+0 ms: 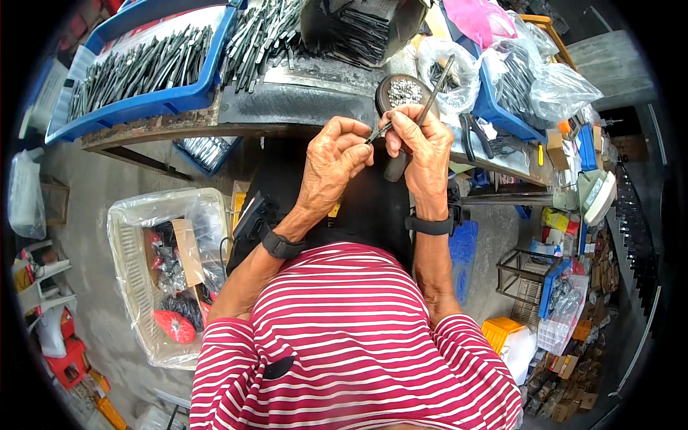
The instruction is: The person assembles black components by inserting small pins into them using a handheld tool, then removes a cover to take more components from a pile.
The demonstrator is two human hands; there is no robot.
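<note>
My right hand (423, 150) is closed around a thin dark metal rod (439, 84), which slants up past the knuckles. Its lower end reaches toward the fingertips of my left hand (333, 161). Thumb and forefinger of the left hand pinch a small dark piece (370, 140); whether it is the rod's own end or a separate part, I cannot tell. Just beyond the right hand, a round brown dish (382, 95) holds small silvery parts (405, 92). A dark rounded object (394, 169) shows below the fingers, partly hidden by the right hand.
A blue bin (129, 107) of dark metal strips stands left on the workbench (279, 107); more strips lie loose beside it. Right are dark-handled pliers (467, 136), plastic bags (566, 89) and another blue bin (505, 123). A lined basket (136, 287) stands on the floor at left.
</note>
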